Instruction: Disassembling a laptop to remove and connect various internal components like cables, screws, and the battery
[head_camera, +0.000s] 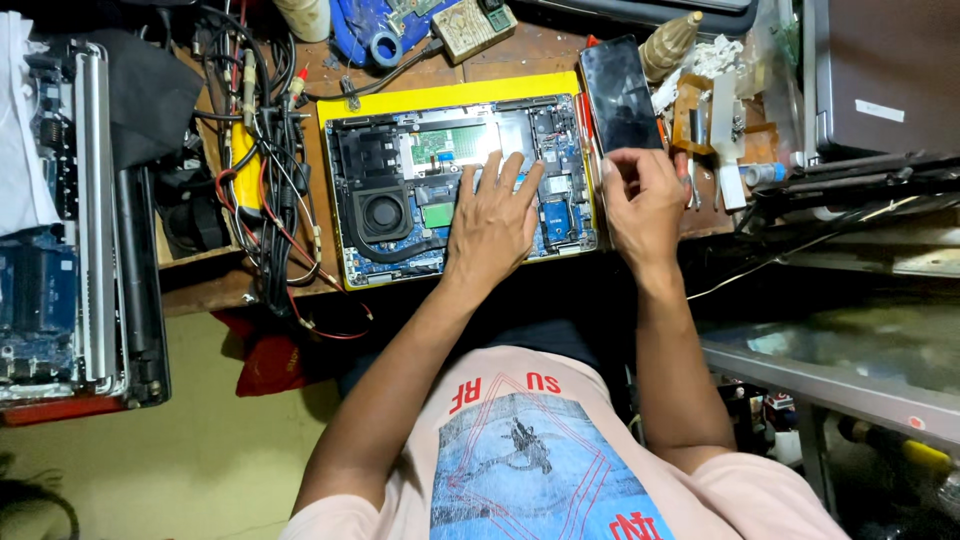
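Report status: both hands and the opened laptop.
Left hand flat on opened laptop internals. Right hand holds dark phone. Cable tangle left of laptop, not touching it.

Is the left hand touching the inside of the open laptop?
Touching. The head view shows the left hand lying flat on the opened laptop, fingers spread over its board, with no gap visible beneath the palm.

A dark, blank phone screen (620, 93) stands tilted at the bench's right, its lower edge gripped by the right hand (643, 200). A small white rectangular label (879, 110) sits on the grey case at far right, well apart from the phone.
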